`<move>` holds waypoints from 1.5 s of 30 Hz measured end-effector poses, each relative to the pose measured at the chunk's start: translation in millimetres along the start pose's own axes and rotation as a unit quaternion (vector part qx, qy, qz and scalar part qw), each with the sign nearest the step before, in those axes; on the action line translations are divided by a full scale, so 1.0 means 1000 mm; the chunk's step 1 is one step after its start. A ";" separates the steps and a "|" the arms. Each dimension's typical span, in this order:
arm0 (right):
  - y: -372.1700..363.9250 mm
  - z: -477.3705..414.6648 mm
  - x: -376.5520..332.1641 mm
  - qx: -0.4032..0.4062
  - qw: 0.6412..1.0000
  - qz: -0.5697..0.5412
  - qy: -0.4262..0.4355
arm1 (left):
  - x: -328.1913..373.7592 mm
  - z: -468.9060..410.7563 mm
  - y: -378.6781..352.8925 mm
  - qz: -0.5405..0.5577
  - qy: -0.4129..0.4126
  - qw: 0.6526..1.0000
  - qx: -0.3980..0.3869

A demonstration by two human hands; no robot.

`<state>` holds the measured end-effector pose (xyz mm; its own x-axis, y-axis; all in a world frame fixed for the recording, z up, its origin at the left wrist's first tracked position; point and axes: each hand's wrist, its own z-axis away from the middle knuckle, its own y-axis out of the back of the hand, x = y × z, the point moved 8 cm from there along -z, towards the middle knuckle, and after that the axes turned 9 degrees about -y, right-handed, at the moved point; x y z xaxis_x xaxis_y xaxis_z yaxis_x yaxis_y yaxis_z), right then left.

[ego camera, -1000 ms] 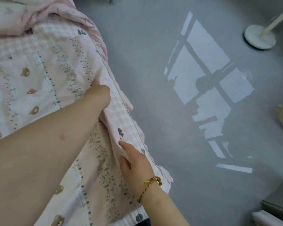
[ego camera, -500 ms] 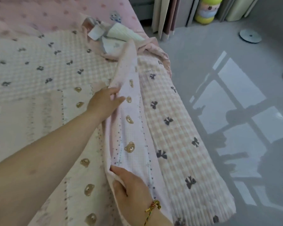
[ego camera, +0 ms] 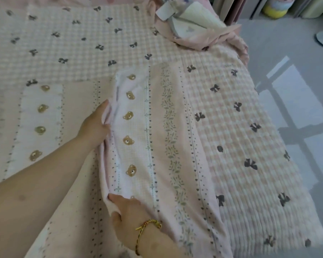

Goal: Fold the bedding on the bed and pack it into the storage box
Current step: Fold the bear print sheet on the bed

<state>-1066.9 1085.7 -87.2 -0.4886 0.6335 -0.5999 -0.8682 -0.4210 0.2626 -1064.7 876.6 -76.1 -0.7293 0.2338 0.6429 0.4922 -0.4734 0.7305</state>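
Pink bear-print blanket (ego camera: pixel 168 146) on bed (ego camera: pixel 73 43), centre frame; folded strip's long axis runs bottom to top. Left hand (ego camera: pixel 99 125) grips strip's left edge mid-frame; right hand (ego camera: pixel 132 215) pinches same edge lower down. Rest of strip lies right of both hands.
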 end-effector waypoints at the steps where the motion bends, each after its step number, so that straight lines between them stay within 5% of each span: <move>1: -0.010 -0.008 0.001 -0.023 1.000 0.015 -0.007 | -0.017 0.003 -0.003 0.024 0.016 1.000 0.000; 6: -0.008 -0.018 0.009 -0.003 1.000 0.004 0.004 | -0.064 -0.001 -0.008 0.211 0.140 0.966 0.051; 8: 0.030 -0.021 0.019 0.185 0.982 0.028 0.019 | -0.076 -0.018 -0.008 0.271 0.198 0.940 0.056; 10: 0.072 -0.013 0.030 0.411 0.904 0.116 0.015 | -0.076 -0.037 -0.004 0.309 0.230 0.920 0.072; 11: 0.085 -0.017 0.039 0.439 0.887 0.139 -0.024 | -0.074 -0.046 -0.002 0.313 0.233 0.918 0.077; 13: 0.103 -0.035 0.054 0.405 0.899 0.136 -0.093 | -0.069 -0.068 0.001 0.321 0.228 0.915 0.086; 16: 0.135 -0.036 0.068 0.455 0.863 0.165 -0.143 | -0.059 -0.085 0.011 0.333 0.186 0.913 0.147; 20: 0.152 -0.043 0.098 0.383 0.875 0.166 -0.247 | -0.076 -0.061 0.028 0.322 0.142 0.905 0.238; 26: 0.149 -0.062 0.094 0.356 0.878 0.215 -0.237 | -0.100 -0.090 0.030 0.335 0.206 0.911 0.124; 30: 0.149 -0.072 0.091 0.362 0.883 0.208 -0.215 | -0.075 -0.139 0.032 0.322 0.152 0.932 0.061; 37: 0.150 -0.086 0.102 0.327 0.894 0.205 -0.226 | -0.085 -0.142 0.041 0.244 0.129 0.927 0.252; 40: 0.152 -0.091 0.105 0.320 0.895 0.211 -0.225 | -0.097 -0.123 0.026 0.298 0.167 0.916 0.211; 45: 0.152 -0.091 0.110 0.292 0.896 0.221 -0.253 | -0.096 -0.025 -0.019 0.386 0.200 0.900 0.036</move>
<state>-1244.4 1032.4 -182.4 -0.6442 0.7639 0.0394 -0.4060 -0.3851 0.8288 -1015.8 842.0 -158.0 -0.2622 -0.4719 0.8418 0.9444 -0.3049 0.1232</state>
